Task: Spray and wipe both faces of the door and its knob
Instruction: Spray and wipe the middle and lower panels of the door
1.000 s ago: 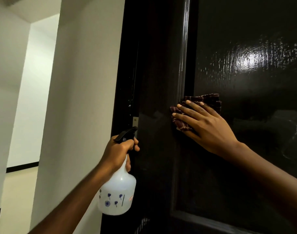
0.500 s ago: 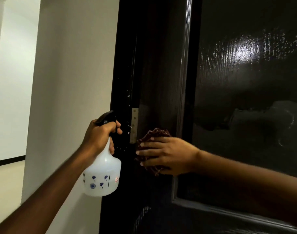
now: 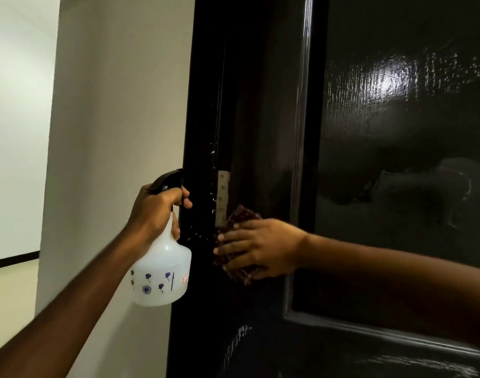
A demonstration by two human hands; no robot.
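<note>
So, closest in, the left hand point(image 3: 154, 211) holds the spray bottle point(image 3: 162, 271) up by its neck, fingers curled round it and the forefinger hooked over the black trigger. The nozzle points at the dark door frame point(image 3: 198, 105), I would guess so it can fire again without being put down. The bottle hangs upright, just beside the frame and apart from the other hand.

A little further in, the right hand point(image 3: 258, 246) lies flat on a reddish-brown cloth point(image 3: 241, 274), fingers straight and slightly spread, pressing it against the door point(image 3: 397, 186). That open palm looks chosen to push a broad patch of cloth onto the gloss. The cloth sits on the door's hinge-side edge strip, its upper corner touching or just beside the metal hinge point(image 3: 223, 197). I cannot tell which.

White specks point(image 3: 213, 152) dot the frame near the hinge, likely spray waiting to be wiped. The raised panel to the right shines, with smeary streaks. Beyond the frame, a pale wall point(image 3: 110, 105) runs back. No knob is in sight, so that part seems yet to come.
</note>
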